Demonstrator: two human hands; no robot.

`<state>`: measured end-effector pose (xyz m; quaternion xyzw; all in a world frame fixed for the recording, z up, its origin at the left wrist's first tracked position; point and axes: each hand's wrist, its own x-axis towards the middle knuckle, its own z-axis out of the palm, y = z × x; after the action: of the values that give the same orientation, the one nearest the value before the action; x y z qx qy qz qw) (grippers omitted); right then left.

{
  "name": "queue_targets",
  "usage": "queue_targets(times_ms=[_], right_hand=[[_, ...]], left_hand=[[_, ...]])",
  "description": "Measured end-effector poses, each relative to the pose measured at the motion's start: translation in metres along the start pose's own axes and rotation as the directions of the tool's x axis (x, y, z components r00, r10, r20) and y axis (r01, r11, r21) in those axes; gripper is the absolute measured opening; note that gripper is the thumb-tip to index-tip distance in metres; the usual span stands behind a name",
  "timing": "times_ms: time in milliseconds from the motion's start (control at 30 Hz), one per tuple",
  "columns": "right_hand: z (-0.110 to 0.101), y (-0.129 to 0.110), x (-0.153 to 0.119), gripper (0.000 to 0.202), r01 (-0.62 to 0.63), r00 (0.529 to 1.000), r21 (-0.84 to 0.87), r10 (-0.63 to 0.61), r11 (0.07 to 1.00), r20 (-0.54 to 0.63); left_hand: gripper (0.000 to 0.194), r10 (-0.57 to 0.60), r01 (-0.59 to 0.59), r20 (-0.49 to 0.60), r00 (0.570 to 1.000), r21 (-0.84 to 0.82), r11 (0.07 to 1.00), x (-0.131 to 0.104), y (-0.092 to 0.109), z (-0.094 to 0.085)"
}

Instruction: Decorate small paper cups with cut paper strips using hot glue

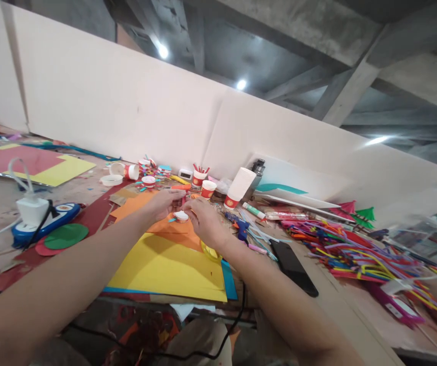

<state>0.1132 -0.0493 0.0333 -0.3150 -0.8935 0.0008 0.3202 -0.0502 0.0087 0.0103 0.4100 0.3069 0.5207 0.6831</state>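
Both hands meet over orange paper (155, 226) near the middle of the table. My left hand (166, 201) has its fingers bent together at a small reddish piece (183, 200), too small to make out well. Close beside it, my right hand (204, 217) curls its fingers toward the same spot; what its fingertips hold, if anything, is hidden. Just below the fingertips lies a small white-topped piece (181, 216), with a blue strip (172, 220) at its left. Yellow sheets (168, 267) lie under my forearms, and a yellow tape roll (210, 251) sits by my right wrist.
Paper cups (208, 189) and a tall cup stack (239, 188) stand behind the hands. To the right are a blue glue gun (242, 230), a black phone (293, 267) and many pipe cleaners (355, 249). A blue power strip (46, 223) lies left, beside green paper circles (66, 236).
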Motion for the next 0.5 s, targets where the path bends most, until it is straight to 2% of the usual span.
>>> queue_targets(times_ms=[133,267,367,433,500], right_hand=[[0.006,-0.009,-0.009,0.016,-0.046,0.999,0.010,0.046,0.999,-0.002],[0.010,-0.011,-0.020,0.013,-0.125,0.992,0.093,0.126,0.988,-0.010],[0.010,-0.012,-0.027,0.011,-0.124,0.991,0.222,0.132,0.967,-0.021],[0.008,-0.011,-0.029,0.011,-0.127,0.984,0.292,0.157,0.948,-0.083],[0.005,-0.007,-0.029,0.009,-0.151,0.954,0.305,0.220,0.940,-0.204]], left_hand=[[0.005,0.003,-0.009,0.074,0.997,0.075,0.997,-0.004,-0.001,0.003],[0.010,-0.016,0.017,-0.009,1.000,0.125,0.992,-0.005,-0.001,0.005],[0.018,-0.006,0.000,0.034,0.999,0.188,0.982,-0.005,-0.005,0.006],[0.022,0.004,-0.027,0.089,0.996,0.258,0.966,-0.006,-0.010,0.009],[0.027,0.029,-0.066,0.121,0.992,0.319,0.945,-0.008,-0.016,0.013]])
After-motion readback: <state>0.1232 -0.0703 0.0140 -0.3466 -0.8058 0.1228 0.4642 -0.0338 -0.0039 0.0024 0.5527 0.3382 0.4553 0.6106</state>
